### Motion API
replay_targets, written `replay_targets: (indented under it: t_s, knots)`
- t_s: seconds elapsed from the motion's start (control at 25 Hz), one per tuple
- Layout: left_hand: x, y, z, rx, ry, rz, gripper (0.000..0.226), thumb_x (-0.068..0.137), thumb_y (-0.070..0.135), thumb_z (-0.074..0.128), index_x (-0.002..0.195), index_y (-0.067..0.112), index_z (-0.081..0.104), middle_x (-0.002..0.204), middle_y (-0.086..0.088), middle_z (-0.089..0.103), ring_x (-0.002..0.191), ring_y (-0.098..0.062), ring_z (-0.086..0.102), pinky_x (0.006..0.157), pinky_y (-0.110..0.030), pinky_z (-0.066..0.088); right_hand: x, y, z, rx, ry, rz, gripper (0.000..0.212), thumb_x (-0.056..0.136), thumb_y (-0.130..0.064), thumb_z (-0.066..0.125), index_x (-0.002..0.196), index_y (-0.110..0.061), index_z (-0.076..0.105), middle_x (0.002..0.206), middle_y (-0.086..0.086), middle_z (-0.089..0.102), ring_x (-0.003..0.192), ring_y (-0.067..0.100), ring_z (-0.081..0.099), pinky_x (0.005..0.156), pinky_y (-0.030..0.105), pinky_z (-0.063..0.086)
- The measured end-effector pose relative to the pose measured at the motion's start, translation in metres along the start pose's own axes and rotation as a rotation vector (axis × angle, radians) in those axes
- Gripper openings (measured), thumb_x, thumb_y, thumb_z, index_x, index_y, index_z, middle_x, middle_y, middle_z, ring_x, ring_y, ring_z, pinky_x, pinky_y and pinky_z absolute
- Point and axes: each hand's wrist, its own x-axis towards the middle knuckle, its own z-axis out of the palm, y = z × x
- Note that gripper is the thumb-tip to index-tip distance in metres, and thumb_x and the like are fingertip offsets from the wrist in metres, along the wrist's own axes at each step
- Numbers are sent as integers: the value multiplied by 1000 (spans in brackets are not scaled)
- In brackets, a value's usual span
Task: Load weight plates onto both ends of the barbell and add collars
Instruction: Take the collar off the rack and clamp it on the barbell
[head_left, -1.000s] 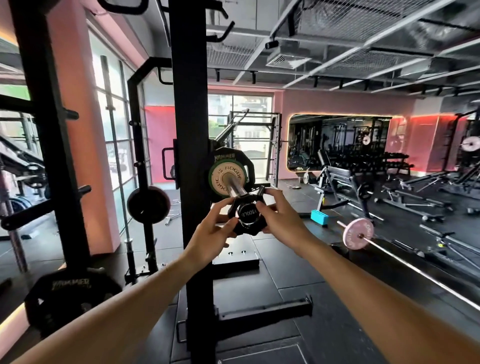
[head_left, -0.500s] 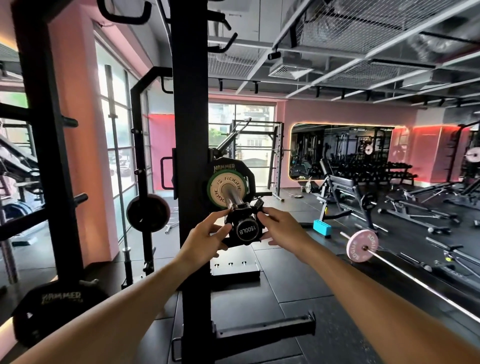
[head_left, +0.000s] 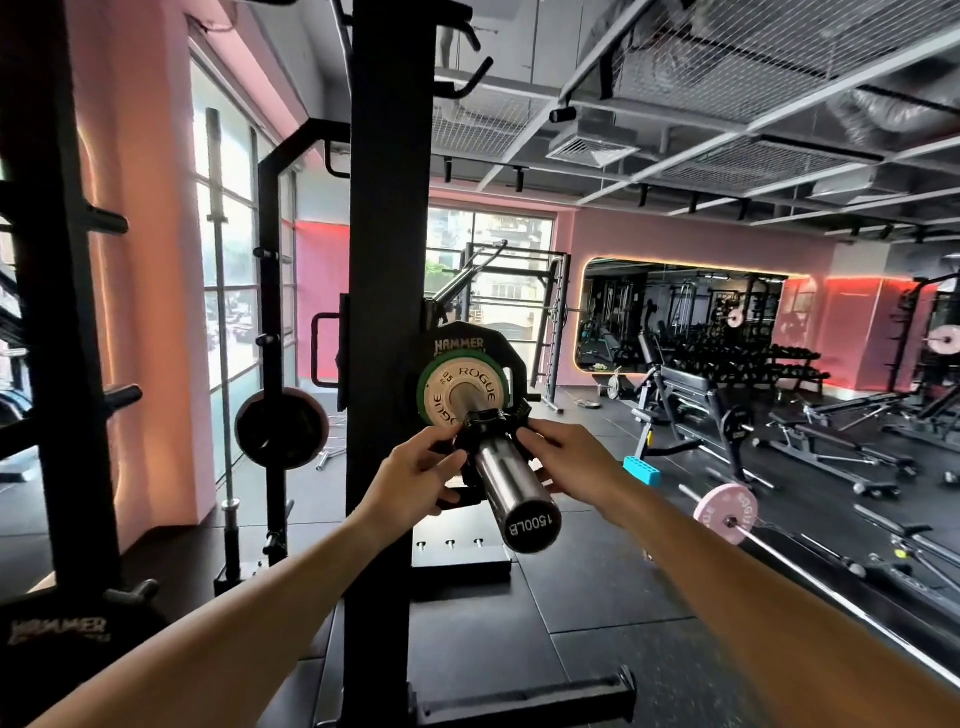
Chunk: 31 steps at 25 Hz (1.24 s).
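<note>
The rack post (head_left: 384, 312) stood beside the bar (head_left: 511, 480), which carried 3 plates (head_left: 457, 395). Both the left hand (head_left: 415, 475) and right hand (head_left: 563, 457) gripped the collar (head_left: 491, 422), just short of the plates. Left unclamped there, I judged, the plates could slide outward.

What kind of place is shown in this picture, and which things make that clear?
Most likely a commercial gym. A steel barbell sleeve carries a tan ROGUE plate on a black upright rack. Black adjustable benches stand on dark rubber flooring, and a wide lit wall mirror reflects rows of dumbbells.
</note>
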Motion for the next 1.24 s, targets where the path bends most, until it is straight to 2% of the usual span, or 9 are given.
replay_targets:
  t_s: [0.08, 0.28, 0.52, 0.64, 0.72, 0.88, 1.0, 1.08, 1.24]
  knots:
    - [26, -13, -3, -36, 3, 1, 28, 100, 21, 63, 125, 34, 62, 92, -5, 72, 67, -19, 71, 63, -33, 52, 27, 5, 6, -20, 4, -6, 30, 105, -30, 50, 129, -22, 67, 113, 8, 74, 95, 28, 74, 90, 47, 59]
    - [99, -46, -15, -35, 15, 2, 28, 99, 20, 65, 125, 29, 64, 94, -9, 67, 65, -21, 71, 58, -30, 52, 104, 20, 20, -62, 41, 2, 25, 102, -28, 55, 117, -17, 71, 107, 10, 76, 91, 29, 75, 91, 48, 58]
    - [153, -70, -21, -37, 28, 21, 29, 99, 17, 64, 123, 32, 63, 80, 0, 65, 61, -20, 69, 58, -31, 52, 167, 36, 35, -122, 146, -36, 23, 97, -31, 65, 112, -14, 67, 101, 7, 69, 69, 8, 68, 58, 20, 50]
    - [162, -79, -20, -26, 40, 60, 29, 97, 18, 67, 122, 32, 62, 77, -1, 70, 60, -20, 70, 55, -29, 52, 184, 44, 33, -115, 136, -35, 20, 96, -32, 66, 104, -13, 65, 101, 11, 70, 82, 21, 72, 74, 37, 60]
    - [164, -82, -21, 5, 43, 113, 27, 95, 17, 70, 117, 31, 62, 77, -2, 72, 60, -18, 70, 51, -24, 52, 189, 45, 28, -69, 111, -30, 19, 95, -30, 69, 99, -12, 65, 97, 13, 71, 82, 30, 74, 82, 48, 61]
    - [173, -78, -33, 266, -3, 373, 61, 91, 9, 73, 141, 36, 52, 79, -6, 65, 68, -14, 71, 69, -22, 58, 189, 37, 18, -66, 25, 4, 18, 91, -32, 73, 90, -18, 62, 87, 12, 74, 65, 21, 74, 65, 36, 61]
    - [180, -74, -44, 440, -103, 413, 65, 87, 13, 78, 137, 45, 52, 80, -3, 64, 63, -8, 63, 74, -30, 58, 194, 26, 19, -120, 50, -9, 29, 82, -47, 76, 84, -20, 67, 85, 6, 74, 78, 27, 73, 73, 41, 59]
    - [178, -79, -42, 464, -103, 365, 57, 82, 21, 83, 128, 41, 54, 79, 2, 69, 62, -14, 64, 73, -41, 58, 196, 16, 25, -215, 146, -73, 50, 75, -70, 67, 68, -20, 67, 68, -9, 68, 72, 12, 67, 63, 30, 48]
    - [173, -88, -36, 444, -40, 351, 56, 76, 35, 82, 121, 42, 50, 82, 5, 71, 66, -15, 68, 72, -41, 59, 204, 1, 42, -412, 288, -109, 75, 51, -92, 56, 62, -18, 60, 61, -9, 63, 64, 7, 61, 52, 27, 38]
